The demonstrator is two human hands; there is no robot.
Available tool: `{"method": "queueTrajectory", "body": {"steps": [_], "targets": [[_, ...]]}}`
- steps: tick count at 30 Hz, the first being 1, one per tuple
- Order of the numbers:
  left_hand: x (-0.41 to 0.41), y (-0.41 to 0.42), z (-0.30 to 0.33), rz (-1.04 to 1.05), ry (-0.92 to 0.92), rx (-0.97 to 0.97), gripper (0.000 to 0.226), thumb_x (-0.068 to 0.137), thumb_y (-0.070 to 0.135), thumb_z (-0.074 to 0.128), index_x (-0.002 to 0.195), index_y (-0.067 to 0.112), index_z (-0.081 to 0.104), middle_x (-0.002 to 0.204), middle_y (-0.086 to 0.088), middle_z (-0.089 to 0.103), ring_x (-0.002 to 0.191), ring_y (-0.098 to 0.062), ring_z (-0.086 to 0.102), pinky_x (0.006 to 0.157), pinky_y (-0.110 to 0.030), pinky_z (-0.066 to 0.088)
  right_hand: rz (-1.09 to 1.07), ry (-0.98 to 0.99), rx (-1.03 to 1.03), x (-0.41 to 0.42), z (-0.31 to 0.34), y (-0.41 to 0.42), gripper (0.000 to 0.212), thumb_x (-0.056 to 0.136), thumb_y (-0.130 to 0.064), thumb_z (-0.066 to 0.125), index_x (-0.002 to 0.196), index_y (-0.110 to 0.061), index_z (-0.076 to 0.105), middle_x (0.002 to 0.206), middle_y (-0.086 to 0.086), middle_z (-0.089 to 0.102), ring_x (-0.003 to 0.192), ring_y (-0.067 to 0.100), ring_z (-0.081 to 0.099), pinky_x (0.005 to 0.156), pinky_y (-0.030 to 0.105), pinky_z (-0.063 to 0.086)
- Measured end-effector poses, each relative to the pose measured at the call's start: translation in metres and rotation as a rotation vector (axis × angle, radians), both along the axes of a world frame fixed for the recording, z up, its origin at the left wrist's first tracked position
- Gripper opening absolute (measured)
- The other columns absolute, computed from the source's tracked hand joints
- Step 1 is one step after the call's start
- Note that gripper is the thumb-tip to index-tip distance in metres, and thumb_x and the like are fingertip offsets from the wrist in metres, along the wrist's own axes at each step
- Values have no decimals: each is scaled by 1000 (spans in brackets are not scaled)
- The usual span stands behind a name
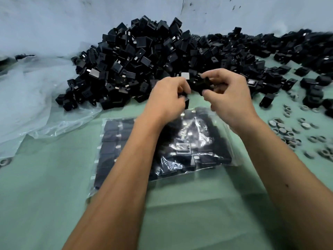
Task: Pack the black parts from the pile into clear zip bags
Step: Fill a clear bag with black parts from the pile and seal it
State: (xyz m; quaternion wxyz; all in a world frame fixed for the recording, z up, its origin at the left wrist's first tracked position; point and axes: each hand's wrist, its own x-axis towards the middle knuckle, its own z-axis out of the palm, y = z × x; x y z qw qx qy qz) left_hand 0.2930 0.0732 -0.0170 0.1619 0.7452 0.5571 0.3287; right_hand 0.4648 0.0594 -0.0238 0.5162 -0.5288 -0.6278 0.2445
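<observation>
Two bags point(180, 147) lie partly filled, a big pile point(144, 56) remains, and the left hand point(169, 94) and right hand point(227, 91) each pinch black parts point(205, 85).

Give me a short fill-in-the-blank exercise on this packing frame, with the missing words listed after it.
1. The pile of black parts lies on the far side of the clear zip bags, against a pale ____.
2. Both the left hand and the right hand hold black ____.
3. The small grey rings lie scattered to the ____ of the bags.
4. The tabletop is covered in ____ cloth.

Missing words: wall; parts; right; green
</observation>
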Motion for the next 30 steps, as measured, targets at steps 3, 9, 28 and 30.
{"method": "queueTrajectory", "body": {"steps": [3,9,28,30], "targets": [[19,-5,-6,-246,103,-72,31,97,9,62,113,34,74,117,1,59,115,-18,52,101,-36,45,-5,208,-20,32,-14,-22,38,83,5,72,104,-27,75,103,4,73,73,17,69,59,24,54],[27,-9,-9,-399,195,-110,37,103,10,55,116,40,72,122,-1,54,122,-20,34,104,-31,27,-5,260,-171,58,-37,-31,17,89,-7,79,95,-23,76,102,7,76,84,26,77,69,29,61],[15,-5,-2,-353,134,36,10,93,21,72,97,29,71,119,5,55,119,-19,42,104,-41,41,357,143,-219,59,-29,-39,39,81,15,77,112,-4,64,107,13,75,96,27,74,92,48,61],[16,-6,-1,-356,136,35,9,93,21,72,97,29,72,118,4,55,119,-20,42,104,-41,41,311,155,-200,63,-29,-37,32,88,16,70,112,-3,62,101,12,77,92,24,76,90,41,62]]}}
